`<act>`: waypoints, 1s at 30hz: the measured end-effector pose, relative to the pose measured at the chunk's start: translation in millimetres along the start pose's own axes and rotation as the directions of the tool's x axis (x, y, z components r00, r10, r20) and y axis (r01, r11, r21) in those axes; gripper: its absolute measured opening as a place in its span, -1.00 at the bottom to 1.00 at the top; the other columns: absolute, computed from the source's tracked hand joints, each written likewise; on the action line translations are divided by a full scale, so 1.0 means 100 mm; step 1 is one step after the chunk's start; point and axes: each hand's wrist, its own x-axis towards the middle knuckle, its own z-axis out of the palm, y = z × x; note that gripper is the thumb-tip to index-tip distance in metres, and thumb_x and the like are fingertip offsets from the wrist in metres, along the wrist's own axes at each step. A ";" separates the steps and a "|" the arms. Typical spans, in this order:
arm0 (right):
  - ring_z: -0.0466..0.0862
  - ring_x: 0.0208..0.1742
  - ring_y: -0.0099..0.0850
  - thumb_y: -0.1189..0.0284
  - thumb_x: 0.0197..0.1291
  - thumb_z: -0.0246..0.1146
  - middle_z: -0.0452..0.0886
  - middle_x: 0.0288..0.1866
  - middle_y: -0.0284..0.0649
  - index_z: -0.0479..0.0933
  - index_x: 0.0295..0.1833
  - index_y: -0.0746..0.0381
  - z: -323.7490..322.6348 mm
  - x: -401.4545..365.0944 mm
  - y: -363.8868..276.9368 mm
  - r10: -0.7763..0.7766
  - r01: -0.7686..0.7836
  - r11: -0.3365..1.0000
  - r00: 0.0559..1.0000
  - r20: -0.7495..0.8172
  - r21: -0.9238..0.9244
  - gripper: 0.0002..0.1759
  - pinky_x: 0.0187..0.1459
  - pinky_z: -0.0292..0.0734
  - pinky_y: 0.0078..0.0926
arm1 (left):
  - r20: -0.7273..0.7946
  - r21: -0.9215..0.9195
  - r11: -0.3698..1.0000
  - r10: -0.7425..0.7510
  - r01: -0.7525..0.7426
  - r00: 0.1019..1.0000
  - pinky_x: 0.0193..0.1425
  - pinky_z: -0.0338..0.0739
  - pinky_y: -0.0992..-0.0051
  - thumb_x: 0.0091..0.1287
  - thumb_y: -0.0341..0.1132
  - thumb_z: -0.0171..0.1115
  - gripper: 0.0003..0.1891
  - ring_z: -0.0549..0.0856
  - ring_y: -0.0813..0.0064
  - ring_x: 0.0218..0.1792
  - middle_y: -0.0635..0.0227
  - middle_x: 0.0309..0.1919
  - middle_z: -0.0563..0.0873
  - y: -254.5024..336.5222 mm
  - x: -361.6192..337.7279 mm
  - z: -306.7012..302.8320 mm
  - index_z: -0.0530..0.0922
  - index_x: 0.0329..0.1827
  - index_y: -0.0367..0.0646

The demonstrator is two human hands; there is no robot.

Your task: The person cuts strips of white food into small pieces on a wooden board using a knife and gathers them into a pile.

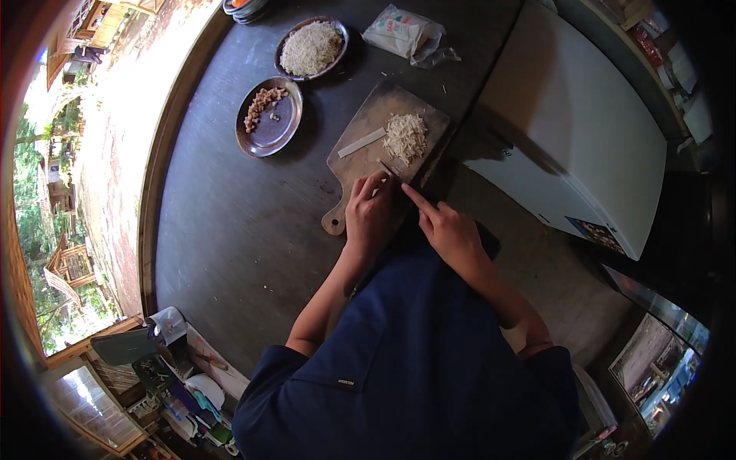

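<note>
A wooden cutting board (356, 167) with a handle hole lies at the dark table's edge. My left hand (369, 211) is closed over the board's near part, fingers curled beside the blade; what they pinch is mostly hidden. My right hand (451, 234) grips a knife (389, 168), index finger stretched along it; the handle is hidden. The blade tip points away from me, near the left fingertips. Beyond it sits a pile of pale cut strips (405, 136) on the board. A longer white stick (362, 143) rests left of the pile.
On the dark table (222, 230) stand a plate of pale shreds (310, 47) and a plate (284, 132) partly covered with brown pieces. A white plastic bag (402, 32) lies at the back. A white appliance resembling a fridge (590, 138) stands to the right.
</note>
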 end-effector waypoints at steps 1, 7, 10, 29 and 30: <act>0.79 -0.42 0.03 0.29 0.56 0.25 0.64 -0.38 -0.04 0.22 0.76 -0.47 0.06 0.07 0.01 -0.027 0.028 0.999 0.999 -0.047 0.023 -0.23 -0.37 0.78 -0.02 | 0.002 0.000 1.000 0.000 0.000 1.000 0.20 0.70 0.27 0.16 -0.49 0.36 -0.58 0.73 0.14 0.12 0.27 0.08 0.74 0.01 0.00 -0.01 0.76 0.13 -0.22; 0.79 -0.43 0.01 0.29 0.55 0.27 0.64 -0.38 -0.06 0.22 0.77 -0.47 -0.04 0.07 -0.02 -0.052 0.056 0.997 0.996 -0.072 0.045 -0.22 -0.38 0.78 -0.04 | 0.049 -0.015 1.000 0.008 -0.007 0.999 0.19 0.71 0.26 0.17 -0.49 0.37 -0.57 0.73 0.16 0.12 0.27 0.09 0.74 -0.05 0.01 -0.01 0.77 0.16 -0.22; 0.79 -0.44 0.01 0.29 0.55 0.27 0.64 -0.38 -0.05 0.22 0.76 -0.46 -0.08 -0.11 -0.04 -0.010 0.010 1.000 1.000 -0.013 0.018 -0.22 -0.38 0.78 -0.03 | -0.007 0.008 1.000 -0.021 0.021 1.000 0.13 0.71 0.26 0.22 -0.55 0.44 -0.70 0.76 0.25 0.04 0.33 0.04 0.78 0.02 0.01 -0.01 0.85 0.02 -0.19; 0.77 -0.43 0.01 0.31 0.55 0.27 0.62 -0.40 -0.06 0.23 0.76 -0.44 0.05 0.01 0.02 -0.074 0.074 0.997 0.995 -0.062 0.010 -0.23 -0.41 0.74 -0.03 | 0.010 0.011 1.000 -0.016 0.016 1.000 0.14 0.71 0.26 0.17 -0.46 0.39 -0.59 0.72 0.15 0.08 0.25 0.03 0.71 0.00 -0.03 -0.02 0.74 0.13 -0.26; 0.77 -0.43 0.01 0.31 0.55 0.27 0.62 -0.40 -0.06 0.23 0.76 -0.44 0.05 0.08 0.01 -0.088 0.089 0.996 0.995 -0.049 0.003 -0.23 -0.41 0.74 -0.03 | 0.009 0.022 1.000 -0.019 0.018 1.000 0.14 0.71 0.26 0.18 -0.45 0.40 -0.59 0.72 0.14 0.08 0.25 0.02 0.70 0.01 -0.04 -0.02 0.74 0.14 -0.27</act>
